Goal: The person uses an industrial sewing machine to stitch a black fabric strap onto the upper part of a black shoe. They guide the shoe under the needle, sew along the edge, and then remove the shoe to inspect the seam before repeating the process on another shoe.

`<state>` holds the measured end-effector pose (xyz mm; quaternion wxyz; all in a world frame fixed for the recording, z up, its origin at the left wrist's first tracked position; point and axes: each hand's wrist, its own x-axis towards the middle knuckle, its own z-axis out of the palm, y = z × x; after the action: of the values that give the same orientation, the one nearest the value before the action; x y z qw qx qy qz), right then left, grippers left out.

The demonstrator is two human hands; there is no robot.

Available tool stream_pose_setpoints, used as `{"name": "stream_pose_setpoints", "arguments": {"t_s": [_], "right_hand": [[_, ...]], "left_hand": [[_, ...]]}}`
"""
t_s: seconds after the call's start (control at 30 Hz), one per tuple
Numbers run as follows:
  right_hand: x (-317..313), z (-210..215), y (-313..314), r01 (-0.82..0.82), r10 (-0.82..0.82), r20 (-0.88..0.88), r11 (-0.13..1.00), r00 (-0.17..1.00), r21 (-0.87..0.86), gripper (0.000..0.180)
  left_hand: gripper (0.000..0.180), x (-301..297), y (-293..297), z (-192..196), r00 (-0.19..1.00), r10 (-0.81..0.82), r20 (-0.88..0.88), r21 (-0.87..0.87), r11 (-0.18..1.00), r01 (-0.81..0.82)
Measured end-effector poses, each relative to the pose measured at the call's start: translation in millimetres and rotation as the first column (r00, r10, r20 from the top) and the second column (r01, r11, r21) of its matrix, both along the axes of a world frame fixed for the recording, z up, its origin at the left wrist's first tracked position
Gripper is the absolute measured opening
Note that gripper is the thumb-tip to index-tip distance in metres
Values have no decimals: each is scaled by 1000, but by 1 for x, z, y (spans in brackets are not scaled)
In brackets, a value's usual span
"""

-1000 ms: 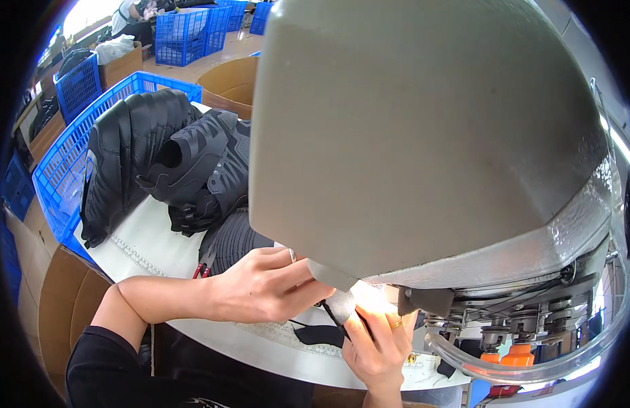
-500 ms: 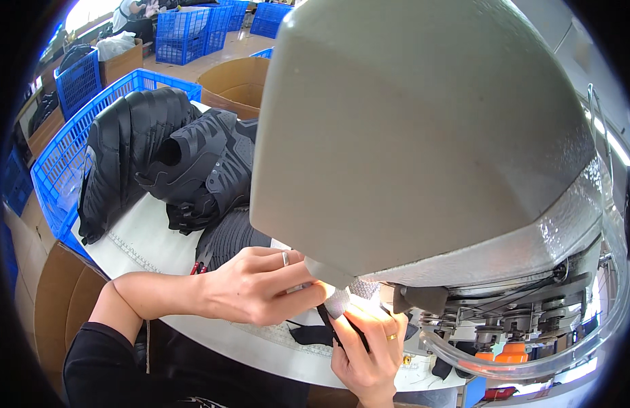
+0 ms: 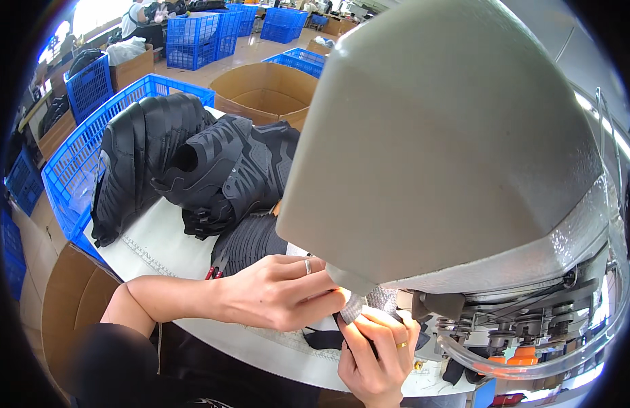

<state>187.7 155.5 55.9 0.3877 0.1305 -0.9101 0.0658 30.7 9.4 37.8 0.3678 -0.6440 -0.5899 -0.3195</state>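
Observation:
Under the head of a grey sewing machine (image 3: 437, 156), both my hands grip a shoe upper of grey mesh (image 3: 352, 307) with black parts. My left hand (image 3: 281, 292), a ring on one finger, pinches its left edge; those fingertips are partly hidden behind the machine's lower corner. Curled around the near side is my right hand (image 3: 379, 350), also ringed, with its fingers on the mesh. A black flap (image 3: 325, 338) sticks out to the left on the white table (image 3: 155, 231). The needle area is hidden by the machine head.
Left of the machine lie black shoe uppers (image 3: 220, 170), a stack of black pieces (image 3: 250, 241) and red-handled snips (image 3: 214, 273). A blue crate (image 3: 63, 163) and a cardboard drum (image 3: 264, 92) stand beyond the table. A clear tube (image 3: 526, 370) curves at right. Another person (image 3: 131, 20) is far back.
The whole view has shifted, so everything sits further right and slightly lower. Both hands keep nearly the same hold on the shoe upper beneath the machine.

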Motion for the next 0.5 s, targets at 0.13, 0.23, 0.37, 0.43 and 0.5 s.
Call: {"name": "stream_pose_setpoints", "arguments": {"t_s": [0.13,0.23,0.37,0.43,0.5], "right_hand": [[-2,6,-7,33,-33,15,999,999,20,17],[-3,-9,-10,77,-77,26,997,997,-23,15],[-7,-8,-10,39,-38,-83,999,996,17,14],[-6,-1,-14,62,-61,-49,998,997,24,14],[-6,-2,-15,70,-69,-49,997,996,20,15]], "left_hand": [[26,-2,-1,-2,1000,6,-4,-16,1000,-6],[26,-2,-2,1,1000,-7,4,-34,999,7],[26,-5,-3,0,1000,-15,-8,-48,999,15],[26,-6,-4,1,1000,-20,-6,-52,998,19],[27,-6,-5,3,1000,-24,0,-63,998,24]]}}
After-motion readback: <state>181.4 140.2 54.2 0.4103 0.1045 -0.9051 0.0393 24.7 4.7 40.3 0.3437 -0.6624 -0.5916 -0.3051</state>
